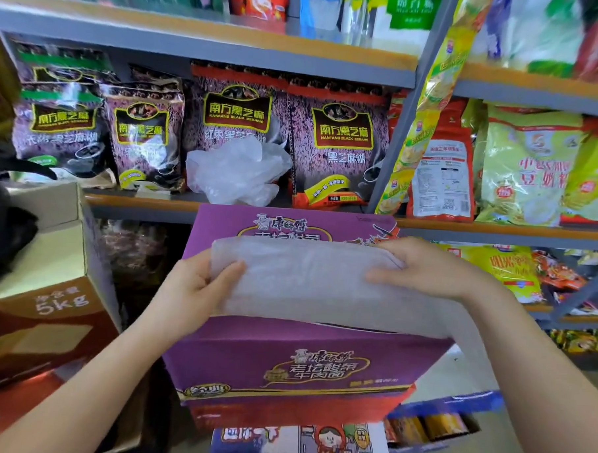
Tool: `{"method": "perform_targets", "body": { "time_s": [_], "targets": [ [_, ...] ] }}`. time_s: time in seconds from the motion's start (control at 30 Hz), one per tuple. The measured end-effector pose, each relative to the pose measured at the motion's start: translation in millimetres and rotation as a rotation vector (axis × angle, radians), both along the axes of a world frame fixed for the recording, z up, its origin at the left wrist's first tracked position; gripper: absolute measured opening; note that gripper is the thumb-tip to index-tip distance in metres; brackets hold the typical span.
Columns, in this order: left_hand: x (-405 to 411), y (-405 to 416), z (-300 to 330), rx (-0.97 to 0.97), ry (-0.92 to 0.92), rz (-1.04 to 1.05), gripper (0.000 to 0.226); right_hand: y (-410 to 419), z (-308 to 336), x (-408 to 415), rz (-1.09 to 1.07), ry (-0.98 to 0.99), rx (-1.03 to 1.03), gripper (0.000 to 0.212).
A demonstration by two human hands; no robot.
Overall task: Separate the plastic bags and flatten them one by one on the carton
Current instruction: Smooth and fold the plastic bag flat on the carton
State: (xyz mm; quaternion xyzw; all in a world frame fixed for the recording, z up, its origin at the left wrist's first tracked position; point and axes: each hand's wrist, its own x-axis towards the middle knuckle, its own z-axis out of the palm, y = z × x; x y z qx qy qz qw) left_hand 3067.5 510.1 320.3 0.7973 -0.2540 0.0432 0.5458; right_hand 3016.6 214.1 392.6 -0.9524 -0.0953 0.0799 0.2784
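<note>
A translucent white plastic bag (308, 285) lies across the top of a purple noodle carton (284, 362). My left hand (195, 287) grips its left edge, thumb on top and fingers underneath. My right hand (426, 269) holds the far right corner, with the thumb lying on the bag and the fingers curled over its far edge. The bag's near right part hangs past the carton's edge. A crumpled heap of more plastic bags (238, 170) sits on the shelf behind the carton, apart from both hands.
Shelves (137, 202) packed with black sesame packets (342, 135) and yellow-green food bags (533, 168) stand right behind the carton. An open brown 5kg carton (44, 294) is at the left. Another printed box (301, 445) lies under the purple one.
</note>
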Motion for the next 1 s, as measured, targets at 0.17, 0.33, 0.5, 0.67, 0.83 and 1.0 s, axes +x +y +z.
{"method": "perform_targets", "body": {
  "time_s": [0.17, 0.33, 0.5, 0.67, 0.83, 1.0],
  "targets": [
    [21.4, -26.2, -5.9, 0.347, 0.062, 0.234, 0.025, 1.0, -20.4, 44.5, -0.02, 0.083, -0.194, 0.029],
    [35.0, -43.2, -12.1, 0.631, -0.054, 0.391, 0.036, 1.6, -51.8, 73.6, -0.084, -0.017, -0.359, 0.024],
    [41.4, -45.1, -16.6, 0.795, -0.065, 0.488, 0.032, 8.3, -67.7, 79.5, -0.165, -0.085, -0.439, 0.015],
    [48.5, -49.8, -11.1, 0.822, -0.145, 0.484, 0.047, 4.8, -63.6, 81.8, -0.131, -0.213, -0.625, 0.025],
    [73.7, -53.9, -16.7, 0.885, -0.442, 0.206, 0.049, -5.8, -64.2, 88.6, -0.115, -0.129, -0.456, 0.01],
    [88.7, -72.9, -7.5, 0.996, -0.429, 0.046, 0.049, -9.8, -60.8, 96.1, -0.13, -0.02, -0.402, 0.014]
  ]
}}
